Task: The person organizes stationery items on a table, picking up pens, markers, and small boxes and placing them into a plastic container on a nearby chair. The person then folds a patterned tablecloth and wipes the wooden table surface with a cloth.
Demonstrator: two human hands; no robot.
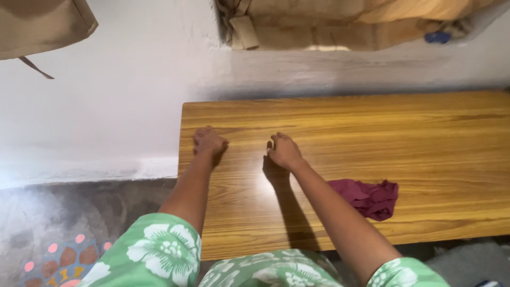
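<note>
Both hands rest on a wooden table, and neither holds anything. The left hand [209,141] lies near the table's left end with its fingers curled loosely under, knuckles up, pressing on bare wood. The right hand [284,151] sits a little to its right, fingers likewise bent and empty, and casts a dark shadow back along the forearm. Both arms reach forward from short sleeves of green cloth with white flowers.

A crumpled maroon cloth [370,197] lies on the table [435,143] near the front edge, just right of the right forearm and well behind the hand. It looks untouched, so the work seems to be at a pause with nothing gripped. Reaching the cloth would mean drawing the right hand back and to the right.

Beyond the table stands a pale wall with cardboard [340,26] against it.
</note>
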